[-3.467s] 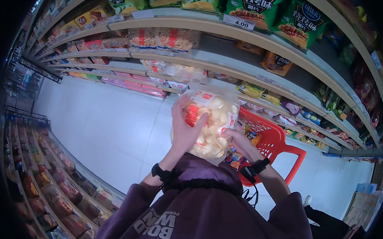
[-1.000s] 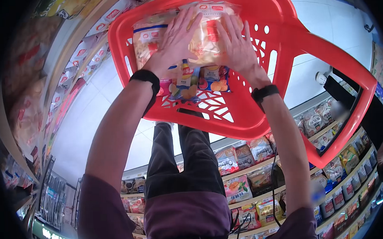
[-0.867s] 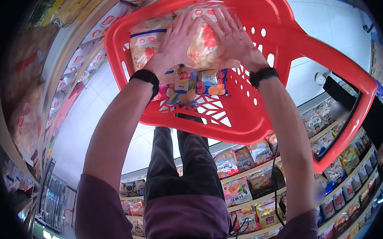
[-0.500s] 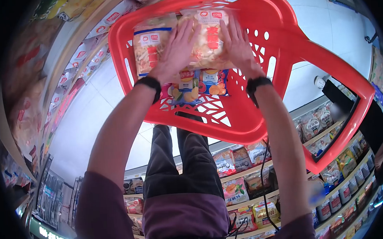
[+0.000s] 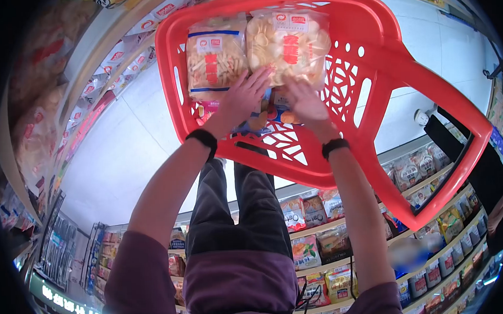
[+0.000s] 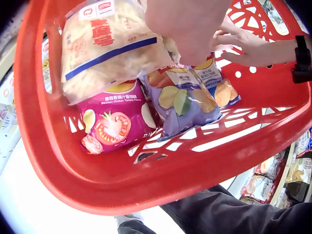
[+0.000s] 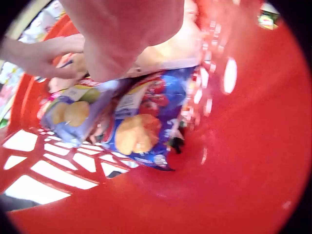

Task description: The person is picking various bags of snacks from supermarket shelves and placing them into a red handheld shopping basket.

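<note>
Inside a red plastic shopping basket, two clear snack bags lie side by side. One bag of pale sticks has a blue stripe. The other bag, of pale round puffs, lies to its right. My left hand reaches in with fingers extended, its fingertips at the lower edge of the puff bag. Blurred, my right hand hovers over the smaller chip packets, fingers loose. Those packets are a magenta tomato one, a lilac lime one and a blue one, partly hidden beneath the hands.
The basket's long red handle extends to the right. Shelves of packaged food run behind my legs, and another shelf edge curves along the left. White floor tiles show beside the basket. Someone in dark clothing stands at far right.
The puff bag, held in both hands by the shelf at first, now lies in the basket. Both hands have drawn back off it toward my body, over the smaller packets.
</note>
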The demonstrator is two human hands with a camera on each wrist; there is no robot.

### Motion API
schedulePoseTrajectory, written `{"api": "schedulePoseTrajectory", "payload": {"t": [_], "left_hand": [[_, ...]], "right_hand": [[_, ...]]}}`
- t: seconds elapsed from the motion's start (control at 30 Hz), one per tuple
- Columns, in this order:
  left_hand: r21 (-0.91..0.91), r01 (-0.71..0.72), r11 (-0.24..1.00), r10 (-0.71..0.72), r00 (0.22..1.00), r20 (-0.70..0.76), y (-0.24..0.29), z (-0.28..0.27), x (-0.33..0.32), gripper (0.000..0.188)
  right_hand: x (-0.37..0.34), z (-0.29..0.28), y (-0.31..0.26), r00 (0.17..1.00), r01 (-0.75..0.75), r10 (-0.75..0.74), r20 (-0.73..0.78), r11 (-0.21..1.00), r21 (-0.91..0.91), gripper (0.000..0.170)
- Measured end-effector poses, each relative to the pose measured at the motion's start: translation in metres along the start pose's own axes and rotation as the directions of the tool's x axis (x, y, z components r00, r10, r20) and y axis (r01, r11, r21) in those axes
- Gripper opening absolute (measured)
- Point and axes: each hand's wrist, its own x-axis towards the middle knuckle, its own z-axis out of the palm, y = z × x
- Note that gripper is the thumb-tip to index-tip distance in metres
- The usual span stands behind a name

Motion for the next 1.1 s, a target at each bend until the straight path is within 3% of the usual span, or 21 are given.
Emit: {"api": "schedulePoseTrajectory", "payload": {"t": [0.1,0.13,0.2,0.27,0.3,0.33,0.43,0.47,0.57,0.67,0.7,0.73,0.8,0.87,0.97,1.0,1.1], "left_hand": [[0.029,-0.015,0.999,0.014,0.999,0.03,-0.003,0.009,-0.001,0.054],[0.024,-0.013,1.0,0.013,1.0,0.021,-0.004,0.01,-0.002,0.054],[-0.027,0.015,1.0,-0.013,0.999,0.052,-0.003,0.008,-0.007,0.053],[-0.058,0.03,0.998,-0.027,0.998,0.06,-0.001,0.004,-0.008,0.053],[-0.065,0.037,0.997,-0.034,0.998,0.059,0.0,0.005,-0.011,0.053],[-0.071,0.047,0.996,-0.042,0.997,0.059,0.0,0.006,-0.013,0.053],[-0.087,0.049,0.995,-0.047,0.999,0.02,0.001,0.011,-0.014,0.054],[-0.062,0.047,0.997,-0.045,0.999,0.03,0.004,0.012,-0.014,0.054],[0.002,0.058,0.998,-0.058,0.997,0.053,0.007,0.014,-0.009,0.055],[0.012,0.106,0.994,-0.106,0.992,0.068,0.011,0.018,-0.008,0.055],[0.006,0.111,0.994,-0.111,0.991,0.069,0.012,0.019,-0.008,0.055],[-0.002,0.112,0.994,-0.112,0.991,0.072,0.013,0.018,-0.009,0.055],[0.031,0.098,0.995,-0.1,0.99,0.099,0.014,0.014,-0.011,0.052],[0.074,0.077,0.994,-0.084,0.992,0.095,0.011,0.009,-0.008,0.05],[0.076,0.06,0.995,-0.066,0.995,0.076,0.007,0.012,-0.008,0.051],[0.031,0.072,0.997,-0.074,0.994,0.082,0.005,0.015,-0.006,0.052],[-0.039,0.103,0.994,-0.099,0.991,0.091,0.006,0.023,-0.01,0.053]], "right_hand": [[-0.004,-0.001,0.004,0.94,-0.337,0.341,-0.001,0.93,0.15,0.033],[-0.001,-0.005,0.004,0.874,-0.485,0.472,0.114,0.835,0.261,0.034],[0.003,-0.019,0.005,0.667,-0.743,0.644,0.376,0.537,0.398,0.036],[0.006,-0.038,0.003,0.85,-0.503,0.527,0.023,0.796,0.336,0.031],[0.008,-0.041,0.002,0.899,-0.368,0.413,-0.143,0.892,0.262,0.028],[0.016,-0.041,0.003,0.92,-0.311,0.348,-0.182,0.928,0.204,0.041],[0.033,-0.042,0.013,0.993,-0.118,0.117,-0.025,0.992,-0.035,0.054],[0.028,-0.028,0.026,0.986,-0.166,0.164,-0.025,0.978,-0.125,0.062],[0.021,-0.006,0.035,0.882,-0.443,0.471,-0.035,0.851,0.28,0.066],[0.036,-0.024,0.018,0.863,-0.497,0.495,-0.103,0.868,0.009,0.068],[0.043,-0.043,0.008,0.864,-0.465,0.478,-0.156,0.878,0.117,0.066],[0.052,-0.045,0.005,0.902,-0.393,0.403,-0.155,0.915,0.092,0.064],[0.071,-0.045,0.004,0.974,-0.186,0.192,-0.121,0.98,0.065,0.061],[0.089,-0.038,0.011,0.994,0.092,-0.088,-0.058,0.993,0.074,0.058],[0.084,-0.045,0.038,0.987,-0.144,0.143,-0.071,0.99,-0.007,0.058],[0.084,-0.028,0.045,0.93,-0.36,0.341,-0.137,0.92,-0.153,0.06],[0.081,-0.022,0.046,0.791,-0.527,0.553,-0.263,0.833,0.166,0.062]]}}
